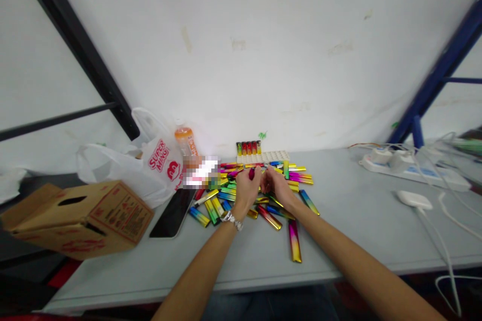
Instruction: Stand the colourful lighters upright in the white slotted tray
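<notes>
My left hand, with a metal watch on its wrist, is closed around a dark pink shiny tube, one end of which pokes out by the thumb. Close beside it, my right hand has its fingers bent together in a pinch; whatever is between them is too small to make out. Under and around both hands lies a loose heap of shiny, colour-graded flat tubes in yellow, green, blue, red and pink. One pink-and-yellow tube lies apart, nearer the table's front edge.
Behind the heap, a white tray with holes holds several upright tubes. To the left are a phone, a cardboard box, a plastic bag and an orange bottle. A power strip and white adapter lie right.
</notes>
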`<action>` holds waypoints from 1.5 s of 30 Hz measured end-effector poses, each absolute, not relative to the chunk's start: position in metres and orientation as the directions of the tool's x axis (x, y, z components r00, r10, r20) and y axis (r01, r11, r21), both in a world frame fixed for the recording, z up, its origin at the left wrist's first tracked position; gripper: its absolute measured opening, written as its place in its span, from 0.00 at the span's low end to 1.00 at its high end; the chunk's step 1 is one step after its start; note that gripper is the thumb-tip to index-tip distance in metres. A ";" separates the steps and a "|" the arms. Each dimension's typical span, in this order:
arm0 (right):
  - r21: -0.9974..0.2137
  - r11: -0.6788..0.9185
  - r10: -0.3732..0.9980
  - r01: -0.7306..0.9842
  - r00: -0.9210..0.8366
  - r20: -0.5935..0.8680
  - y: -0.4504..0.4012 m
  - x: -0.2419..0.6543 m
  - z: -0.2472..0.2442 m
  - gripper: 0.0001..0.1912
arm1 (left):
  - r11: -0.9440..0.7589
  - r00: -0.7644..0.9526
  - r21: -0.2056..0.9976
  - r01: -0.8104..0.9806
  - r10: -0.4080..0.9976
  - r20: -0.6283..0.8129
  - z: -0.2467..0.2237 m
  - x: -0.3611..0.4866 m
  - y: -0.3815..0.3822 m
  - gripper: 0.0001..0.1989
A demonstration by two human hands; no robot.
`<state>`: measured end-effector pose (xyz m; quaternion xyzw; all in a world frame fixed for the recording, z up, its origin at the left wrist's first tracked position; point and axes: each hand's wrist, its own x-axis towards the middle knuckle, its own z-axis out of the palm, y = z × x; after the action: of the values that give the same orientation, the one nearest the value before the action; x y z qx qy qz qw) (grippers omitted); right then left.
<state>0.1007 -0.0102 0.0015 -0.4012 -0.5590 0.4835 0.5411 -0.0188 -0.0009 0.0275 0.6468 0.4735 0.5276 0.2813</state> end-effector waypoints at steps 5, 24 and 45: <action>-0.969 0.247 0.963 -0.027 -0.101 0.248 -0.012 0.101 0.002 0.37 | -0.371 -0.014 0.858 0.356 0.915 0.402 0.025 -0.019 -0.001 0.23; -0.939 0.329 0.923 0.102 0.173 0.343 -0.011 0.106 0.009 0.16 | -0.487 0.238 0.843 0.230 0.868 0.436 -0.002 -0.014 -0.003 0.23; -0.620 0.475 0.858 0.624 -0.172 0.484 0.147 0.164 0.036 0.03 | -0.466 0.294 0.281 0.839 0.823 0.487 -0.003 -0.037 0.017 0.11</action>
<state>0.1638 0.1473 0.0359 -0.4927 -0.7523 0.1411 0.4140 -0.0373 0.0170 -0.0026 0.8043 0.5164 0.2938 -0.0138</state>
